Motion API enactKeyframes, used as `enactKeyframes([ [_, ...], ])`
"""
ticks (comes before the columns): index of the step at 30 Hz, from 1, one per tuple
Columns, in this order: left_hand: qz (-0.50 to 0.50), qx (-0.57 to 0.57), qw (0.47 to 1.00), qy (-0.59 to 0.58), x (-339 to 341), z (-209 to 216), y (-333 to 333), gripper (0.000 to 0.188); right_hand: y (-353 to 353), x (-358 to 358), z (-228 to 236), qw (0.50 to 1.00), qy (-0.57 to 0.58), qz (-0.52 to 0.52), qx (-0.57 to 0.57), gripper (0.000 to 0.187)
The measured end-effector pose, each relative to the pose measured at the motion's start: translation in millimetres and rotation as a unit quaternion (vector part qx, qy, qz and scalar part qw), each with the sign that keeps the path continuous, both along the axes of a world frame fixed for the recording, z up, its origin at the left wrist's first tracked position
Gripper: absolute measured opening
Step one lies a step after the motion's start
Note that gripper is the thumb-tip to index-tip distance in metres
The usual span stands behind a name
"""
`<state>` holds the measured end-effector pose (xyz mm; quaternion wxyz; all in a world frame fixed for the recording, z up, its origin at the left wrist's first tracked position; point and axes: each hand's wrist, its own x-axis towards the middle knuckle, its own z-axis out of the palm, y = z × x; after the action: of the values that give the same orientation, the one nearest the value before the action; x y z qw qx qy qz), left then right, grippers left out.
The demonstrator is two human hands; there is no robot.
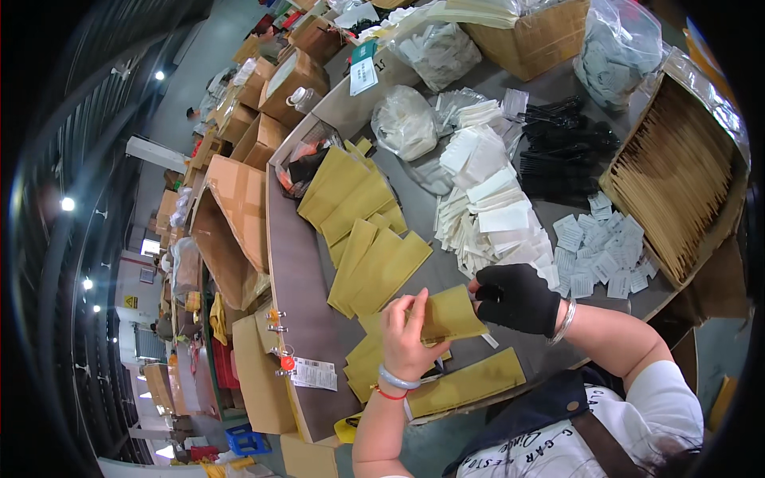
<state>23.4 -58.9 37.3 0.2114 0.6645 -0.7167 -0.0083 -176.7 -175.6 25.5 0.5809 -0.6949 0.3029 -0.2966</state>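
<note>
My bare left hand (407,334) grips one end of a yellow-brown paper sleeve (449,313), fingers along its top and thumb below. At the sleeve's other end is my right hand (519,299) in a black glove, its fingers curled at the paper's edge. More sleeves (381,271) lie in overlapping piles left of and beyond my hands. A single sleeve (470,382) lies along the near table edge. Past my right hand are a heap of folded white paper pieces (498,207), small printed white slips (602,248) and bundles of black plastic cutlery (562,151).
An opened carton (677,171) packed with brown sleeves stands at the right. Clear bags (617,52) and a cardboard box (526,38) line the far side. A wire basket (307,163) sits at the table's left corner. Beyond the left edge stands an open carton (231,231).
</note>
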Motion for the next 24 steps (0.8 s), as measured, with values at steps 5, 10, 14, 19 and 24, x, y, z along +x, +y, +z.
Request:
enactKeyframes([
  [5, -0.026, 0.010, 1.000, -0.016, -0.8, -6.2, 1.3, 0.088, -1.6, 8.4, -18.0, 0.994, 0.075, 0.037, -0.076, 0.015],
  [10, 0.050, 0.165, 0.980, -0.103, 56.2, -31.6, 41.6, 0.086, -45.1, -49.1, -79.6, 0.996, 0.017, -0.079, -0.046, 0.013],
  [14, 0.122, 0.196, 0.972, -0.045, 114.4, -72.0, 21.1, 0.080, -80.8, -108.4, -104.9, 0.869, 0.318, -0.190, -0.327, 0.029],
  [19, 0.171, 0.091, 0.981, -0.032, 155.6, -139.5, -60.1, 0.077, -87.4, -101.5, -115.9, 0.783, 0.540, -0.087, -0.295, 0.039],
  [24, 0.246, 0.221, 0.941, -0.077, 146.3, -144.0, -101.5, 0.074, -88.6, -113.6, -125.9, 0.823, 0.458, -0.127, -0.309, 0.029],
])
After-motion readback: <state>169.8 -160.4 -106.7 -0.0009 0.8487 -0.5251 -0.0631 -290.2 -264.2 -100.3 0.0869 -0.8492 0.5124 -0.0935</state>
